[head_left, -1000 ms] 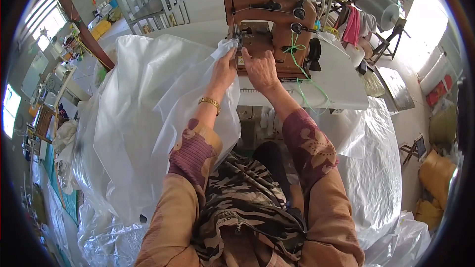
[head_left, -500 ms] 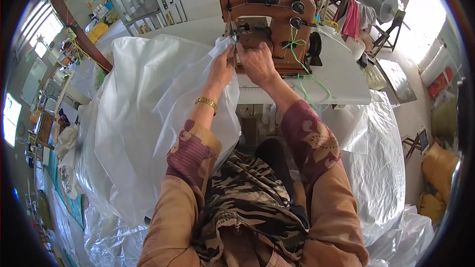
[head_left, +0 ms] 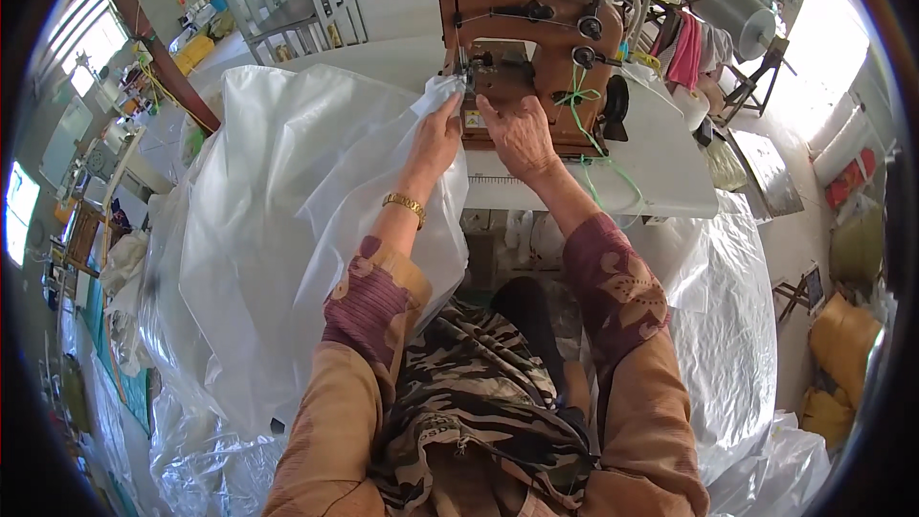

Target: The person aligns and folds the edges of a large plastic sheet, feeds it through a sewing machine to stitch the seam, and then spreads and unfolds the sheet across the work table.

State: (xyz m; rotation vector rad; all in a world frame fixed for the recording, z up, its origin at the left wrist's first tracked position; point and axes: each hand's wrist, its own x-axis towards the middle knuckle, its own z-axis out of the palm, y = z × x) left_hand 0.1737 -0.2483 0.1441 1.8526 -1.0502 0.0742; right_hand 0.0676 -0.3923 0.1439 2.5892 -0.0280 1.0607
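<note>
A brown sewing machine (head_left: 522,14) stands at the back of a white worktable. My left hand (head_left: 436,144), with a gold bracelet at the wrist, pinches the gathered edge of a large translucent white plastic sheet (head_left: 278,163) just below the needle area. The sheet drapes over the table's left side and hangs down beside my left arm. My right hand (head_left: 522,139) hovers at the front of the machine bed with its fingers apart and nothing visible in them. What the left fingertips press on is partly hidden by the folded sheet.
Green thread (head_left: 613,177) trails from the machine over the table's right front edge. More plastic sheeting (head_left: 723,335) hangs at the right. A metal rack (head_left: 287,0) stands behind on the left, and a grey roll (head_left: 723,5) behind on the right.
My right hand has drawn away from the needle area to the right, and its fingers have spread. My left hand stays on the sheet's edge. The whole view has shifted slightly.
</note>
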